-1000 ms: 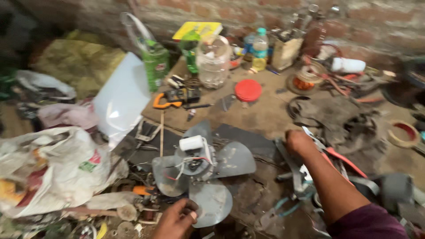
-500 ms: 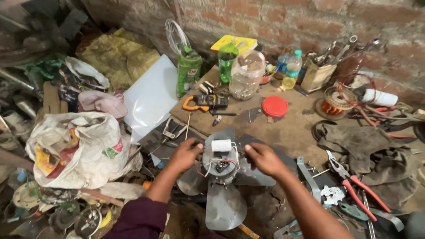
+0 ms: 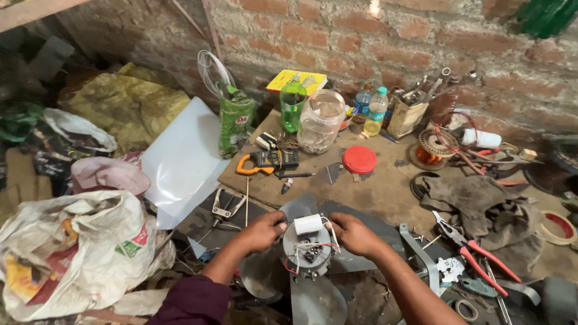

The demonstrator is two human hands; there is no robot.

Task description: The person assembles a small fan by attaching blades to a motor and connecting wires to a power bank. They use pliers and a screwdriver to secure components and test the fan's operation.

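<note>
Both hands grip the fan motor [image 3: 308, 253] low on the workbench [image 3: 385, 186], left hand [image 3: 263, 230] and right hand [image 3: 354, 233] fingers curled against its rim beside the white capacitor [image 3: 308, 224]; looks like a positioning step, steady hold needed.

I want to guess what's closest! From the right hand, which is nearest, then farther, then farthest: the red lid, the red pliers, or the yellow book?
1. Red lid: just beyond the right hand.
2. Red pliers: off to its right.
3. Yellow book: far back against the brick wall.
</note>
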